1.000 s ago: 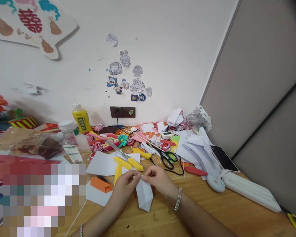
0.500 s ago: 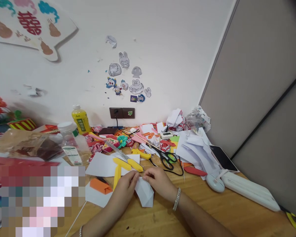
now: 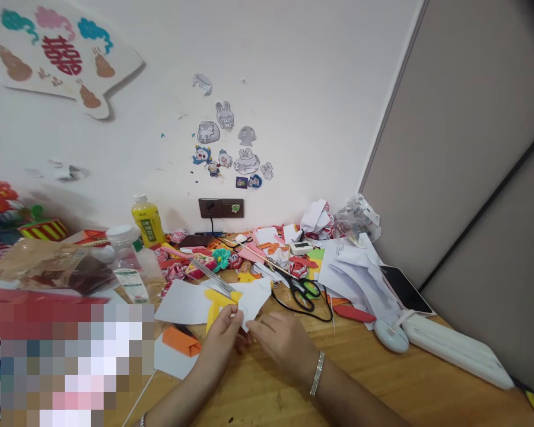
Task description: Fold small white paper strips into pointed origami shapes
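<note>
My left hand (image 3: 221, 335) pinches a folded piece of white paper (image 3: 254, 299) and holds it raised above the wooden table (image 3: 409, 379). My right hand (image 3: 281, 343) hovers just right of it, palm down with fingers loosely spread, touching no paper that I can see. Behind the paper lie yellow folded strips (image 3: 216, 303) on a white sheet (image 3: 182, 301). An orange folded piece (image 3: 181, 341) sits to the left of my left hand. Black scissors (image 3: 299, 290) lie beyond my right hand.
Coloured paper scraps litter the back of the table. A yellow drink bottle (image 3: 148, 222) and a clear bottle (image 3: 129, 265) stand at the left. White papers (image 3: 351, 267), a dark tablet (image 3: 404, 289) and a white mouse (image 3: 390, 334) lie to the right, near a grey partition.
The white paper was held low by both hands; now my left hand alone has lifted it up and away, and my right hand has let go.
</note>
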Available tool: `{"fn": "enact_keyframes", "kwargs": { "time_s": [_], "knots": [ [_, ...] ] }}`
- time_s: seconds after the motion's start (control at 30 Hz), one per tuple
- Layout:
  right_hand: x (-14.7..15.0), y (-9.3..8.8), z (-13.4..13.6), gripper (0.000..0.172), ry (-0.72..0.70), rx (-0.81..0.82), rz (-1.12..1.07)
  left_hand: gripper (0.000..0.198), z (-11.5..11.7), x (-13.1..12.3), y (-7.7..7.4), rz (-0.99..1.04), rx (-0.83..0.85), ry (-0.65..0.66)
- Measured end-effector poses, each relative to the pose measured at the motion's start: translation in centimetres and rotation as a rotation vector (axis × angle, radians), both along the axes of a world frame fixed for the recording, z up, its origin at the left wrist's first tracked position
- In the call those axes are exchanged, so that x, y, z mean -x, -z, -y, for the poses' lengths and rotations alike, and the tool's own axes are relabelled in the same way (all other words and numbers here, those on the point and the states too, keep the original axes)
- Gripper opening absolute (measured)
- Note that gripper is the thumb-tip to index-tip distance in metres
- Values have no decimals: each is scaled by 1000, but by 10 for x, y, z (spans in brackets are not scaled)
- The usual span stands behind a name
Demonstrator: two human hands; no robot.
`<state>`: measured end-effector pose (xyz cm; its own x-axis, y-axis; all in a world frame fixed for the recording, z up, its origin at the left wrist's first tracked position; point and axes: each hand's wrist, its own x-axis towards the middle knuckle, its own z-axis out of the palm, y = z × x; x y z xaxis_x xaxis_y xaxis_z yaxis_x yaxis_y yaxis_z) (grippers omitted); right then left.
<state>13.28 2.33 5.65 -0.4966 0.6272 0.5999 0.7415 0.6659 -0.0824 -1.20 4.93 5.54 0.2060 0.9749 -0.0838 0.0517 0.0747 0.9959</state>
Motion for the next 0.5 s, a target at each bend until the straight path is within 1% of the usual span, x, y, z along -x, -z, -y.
{"fn": "enact_keyframes", "kwargs": {
  "time_s": [0.07, 0.17, 0.3, 0.4, 0.5],
  "knots": [
    [0, 4, -3, 21, -3, 32, -48, 23, 1, 0, 0, 42, 25, -3],
    [-3, 6, -6, 21, -45, 84, -155, 26, -2, 0, 2, 66, 54, -11],
    [-6, 8, -9, 14, -90, 132, -304, 34, -8, 2, 8, 57, 68, 48],
    [-5, 8, -10, 10, -46, 228, -457, 34, -10, 3, 10, 80, 68, 73],
    [-2, 9, -12, 6, -5, 362, -619, 35, -8, 2, 9, 104, 76, 65]
  ]
}}
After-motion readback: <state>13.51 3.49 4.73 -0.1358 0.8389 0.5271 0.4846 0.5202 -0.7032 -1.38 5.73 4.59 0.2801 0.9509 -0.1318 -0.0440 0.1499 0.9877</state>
